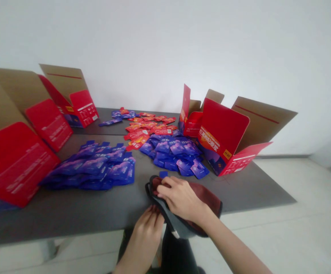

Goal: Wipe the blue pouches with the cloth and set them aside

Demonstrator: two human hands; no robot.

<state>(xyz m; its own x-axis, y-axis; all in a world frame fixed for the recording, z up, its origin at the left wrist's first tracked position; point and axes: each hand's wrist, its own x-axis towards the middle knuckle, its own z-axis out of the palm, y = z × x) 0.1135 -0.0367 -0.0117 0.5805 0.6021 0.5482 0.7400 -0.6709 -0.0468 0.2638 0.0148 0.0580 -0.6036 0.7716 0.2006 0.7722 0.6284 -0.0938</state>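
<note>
A brown cloth item with black edging and a grey outer side [208, 198] lies over the table's front edge, folded open. My right hand [179, 198] is closed on its brown side near the upper left corner. Below that corner, my left hand [148, 226] has its fingers bent at the grey side's edge; the fingertips are partly hidden, and whatever they pinch is too small to name. Just beyond the cloth lie a heap of blue pouches [176, 150] and, further left, a second blue heap [97, 165].
Red pouches [148, 125] lie behind the blue heaps on the grey table [256, 186]. Open red cartons stand at the right [222, 133], back right [192, 123], back left [82, 106] and near left [17, 163]. A white wall [154, 49] rises behind.
</note>
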